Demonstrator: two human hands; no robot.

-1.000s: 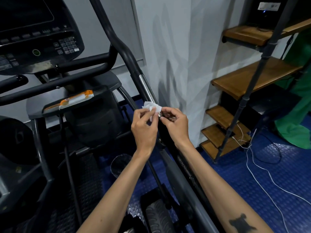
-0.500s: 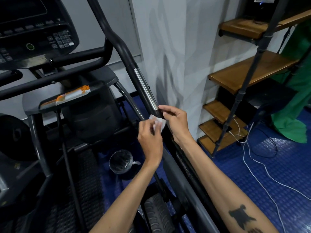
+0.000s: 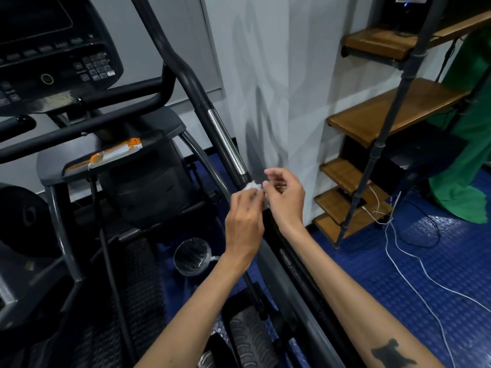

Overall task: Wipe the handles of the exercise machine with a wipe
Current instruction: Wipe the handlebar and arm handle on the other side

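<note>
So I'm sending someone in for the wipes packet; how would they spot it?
Find the exercise machine's console. Just below it sits a dark grey tray, and the wipes packet lies flat on its front edge. It is the only orange and white thing on the machine.

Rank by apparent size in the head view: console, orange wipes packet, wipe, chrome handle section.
1. console, though the frame edge cuts it off
2. chrome handle section and orange wipes packet look alike
3. wipe, mostly hidden by both hands
</note>
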